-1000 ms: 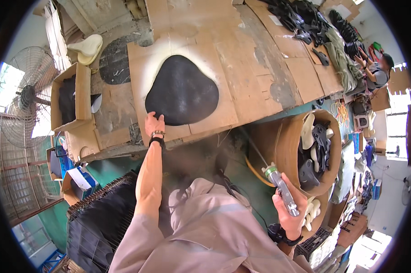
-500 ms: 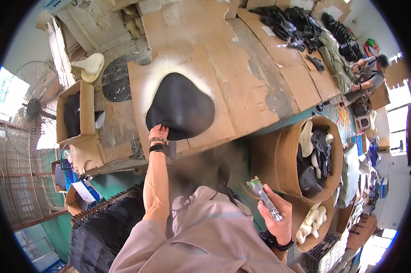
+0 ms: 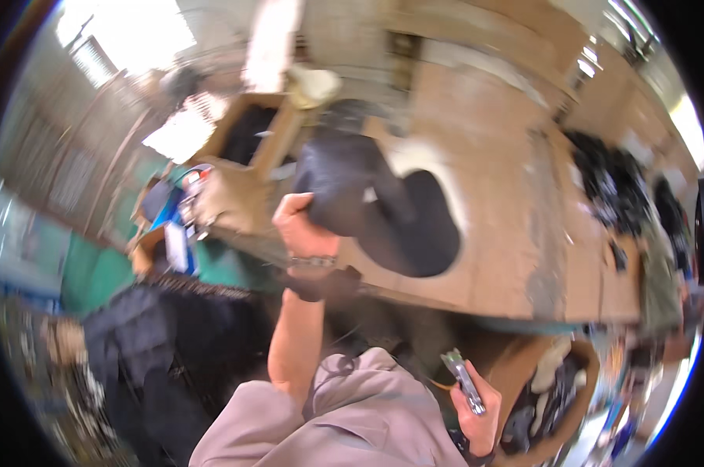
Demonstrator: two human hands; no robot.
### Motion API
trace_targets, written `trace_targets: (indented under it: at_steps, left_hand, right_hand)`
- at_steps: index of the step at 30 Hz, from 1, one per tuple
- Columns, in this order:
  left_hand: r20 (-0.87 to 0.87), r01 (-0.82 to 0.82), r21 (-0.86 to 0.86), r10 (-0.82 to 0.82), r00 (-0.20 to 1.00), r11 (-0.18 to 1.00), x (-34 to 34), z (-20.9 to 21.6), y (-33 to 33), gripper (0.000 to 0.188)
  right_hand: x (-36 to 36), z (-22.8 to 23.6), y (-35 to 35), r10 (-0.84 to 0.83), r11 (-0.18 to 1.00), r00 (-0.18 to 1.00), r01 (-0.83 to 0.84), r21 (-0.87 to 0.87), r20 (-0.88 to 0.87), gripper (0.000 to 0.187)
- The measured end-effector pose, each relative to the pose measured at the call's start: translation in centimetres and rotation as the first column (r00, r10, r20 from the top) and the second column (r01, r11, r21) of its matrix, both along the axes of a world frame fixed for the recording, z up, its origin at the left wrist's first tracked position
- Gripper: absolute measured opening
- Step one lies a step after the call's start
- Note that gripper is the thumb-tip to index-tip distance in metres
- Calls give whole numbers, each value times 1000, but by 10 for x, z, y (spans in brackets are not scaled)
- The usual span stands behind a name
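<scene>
My left hand (image 3: pixel 305 229) is closed on the edge of a black saddle cover (image 3: pixel 340 175), which is lifted and tilted, blurred by motion. Beside and partly under it, another dark saddle-shaped piece (image 3: pixel 430 233) lies on the cardboard-covered table (image 3: pixel 508 233). Whitish overspray rings that piece on the cardboard. Low on the right, my right hand (image 3: pixel 476 409) grips a silver spray gun (image 3: pixel 466 384), held near my body and away from the table. What the right fingers do behind the spray gun is partly hidden.
An open cardboard box (image 3: pixel 243 132) with dark pieces stands at the table's left end, near a cream saddle pad (image 3: pixel 315 86). Black parts (image 3: pixel 613 183) are heaped at the right. A large carton (image 3: pixel 589 373) of black and cream pieces stands below; dark covers (image 3: pixel 157 342) hang lower left.
My left hand has lifted a saddle cover off the table and carried it left, showing another dark piece beneath. The view has turned left. My right hand still holds the spray gun.
</scene>
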State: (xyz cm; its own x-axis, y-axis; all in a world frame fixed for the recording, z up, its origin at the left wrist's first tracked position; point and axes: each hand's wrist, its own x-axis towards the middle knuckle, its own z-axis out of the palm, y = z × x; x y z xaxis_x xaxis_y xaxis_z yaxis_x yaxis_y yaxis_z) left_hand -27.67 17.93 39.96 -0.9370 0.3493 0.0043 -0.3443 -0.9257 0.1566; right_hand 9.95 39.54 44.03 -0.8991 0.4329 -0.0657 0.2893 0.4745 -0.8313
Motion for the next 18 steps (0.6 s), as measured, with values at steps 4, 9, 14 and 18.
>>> trace_targets:
  at_steps: [4, 9, 14, 18]
  left_hand:
    - [-107, -200, -63, 192, 975, 978, 17, 58, -64, 28]
    - [-203, -552, -182, 518, 831, 814, 23, 101, -170, 42]
    - [-156, -706, -210, 690, 707, 676, 32, 129, -285, 29]
    - [-137, -812, -302, 820, 555, 500, 75, 134, -370, 25]
  right_hand:
    - [-18, -4, -9, 129, 982, 990, -120, -144, 55, 48]
    - [-42, 31, -4, 460, 883, 888, -456, -111, 12, 42]
    - [-64, 29, -4, 549, 836, 833, -547, -45, 67, 42]
    - [-82, 19, -16, 573, 819, 816, -569, -74, 70, 45]
